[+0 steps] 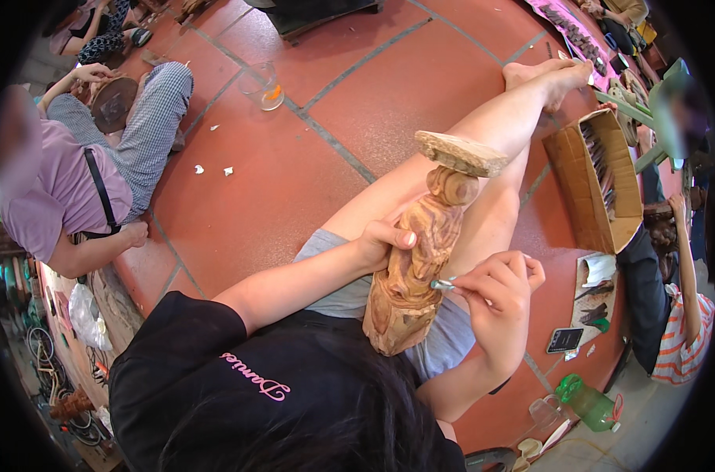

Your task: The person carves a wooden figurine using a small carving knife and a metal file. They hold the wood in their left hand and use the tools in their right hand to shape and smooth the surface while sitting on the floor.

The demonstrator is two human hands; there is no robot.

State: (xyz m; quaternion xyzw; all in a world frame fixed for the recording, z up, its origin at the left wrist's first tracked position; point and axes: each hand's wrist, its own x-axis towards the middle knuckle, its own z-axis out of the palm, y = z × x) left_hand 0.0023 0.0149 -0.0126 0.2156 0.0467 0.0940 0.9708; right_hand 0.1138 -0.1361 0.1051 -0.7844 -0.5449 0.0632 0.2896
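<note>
A carved wooden figure [428, 236] with streaky brown grain rests upright, slightly tilted, against my lap. It has a round head, a wide flat piece of pale wood on top, and a thick block base. My left hand [383, 242] grips the figure's side, thumb across its front and the other fingers hidden behind it. Between the pinched fingertips of my right hand [495, 287] is a small pale teal strip [442, 284], its tip at the carving just above the base. What exactly the strip is cannot be made out.
On the right stands a cardboard box [589, 181] of thin tools, near a phone [564, 340] and a green bottle [589, 403]. A clear cup [271, 96] sits on the red tiles ahead. Co-workers sit at left [74, 165] and right [680, 315]; a green stool [664, 114] is at far right.
</note>
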